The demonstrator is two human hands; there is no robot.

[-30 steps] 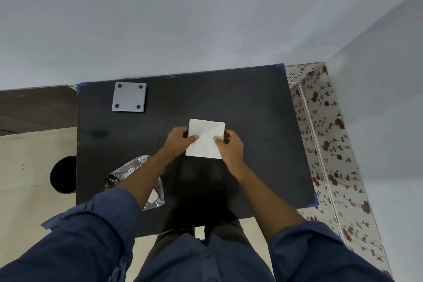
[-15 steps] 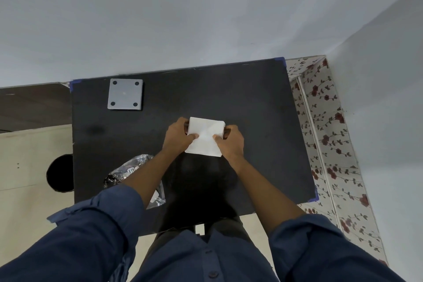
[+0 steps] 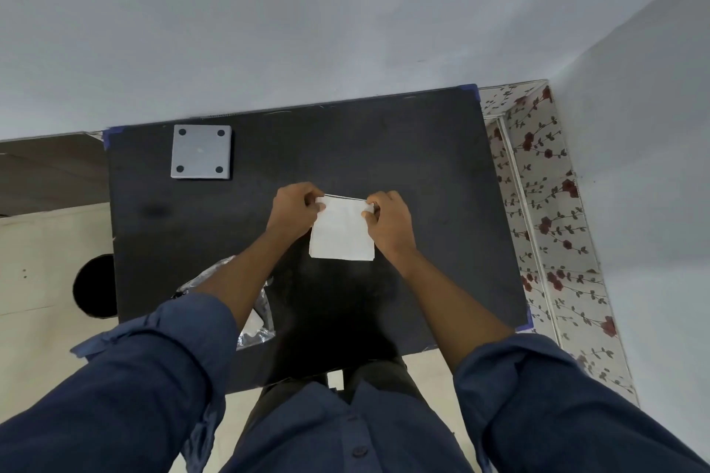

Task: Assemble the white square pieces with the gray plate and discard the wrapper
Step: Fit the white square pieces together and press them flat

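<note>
White square piece (image 3: pixel 342 230) pinched at its far corners by our left hand (image 3: pixel 294 209) and right hand (image 3: pixel 388 221).
We hold it above the black table (image 3: pixel 422 165); the gray plate (image 3: pixel 201 152) lies far-left of it, the crinkled silver wrapper (image 3: pixel 253 323) near-left.

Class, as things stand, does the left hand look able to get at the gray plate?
Probably yes. The gray plate lies uncovered at the table's far left corner, bare table between. But the left hand and right hand both pinch the white square piece, so it must let go first.
</note>
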